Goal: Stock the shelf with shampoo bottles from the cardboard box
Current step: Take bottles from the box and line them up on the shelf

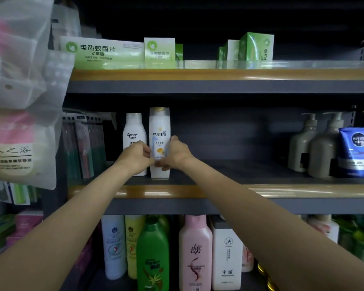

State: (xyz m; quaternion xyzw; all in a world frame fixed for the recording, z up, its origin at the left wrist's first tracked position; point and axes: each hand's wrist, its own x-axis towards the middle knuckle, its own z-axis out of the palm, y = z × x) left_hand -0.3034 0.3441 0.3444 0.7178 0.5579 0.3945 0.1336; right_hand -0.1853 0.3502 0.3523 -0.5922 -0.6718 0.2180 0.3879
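Observation:
A white Pantene shampoo bottle (159, 131) stands upright on the middle shelf (229, 191), its base on the board. My left hand (135, 156) grips its lower left side and my right hand (177, 153) grips its lower right side. Touching its left flank stands a white Racien bottle (133, 131), partly hidden behind my left hand. The cardboard box is out of view.
Right of the Pantene bottle the middle shelf runs bare up to two beige pump bottles (315, 143) and a blue Nivea tube (356, 152). Green boxes (159, 51) fill the top shelf. Several bottles (194, 253) stand below. Hanging plastic packs (19, 91) crowd the left.

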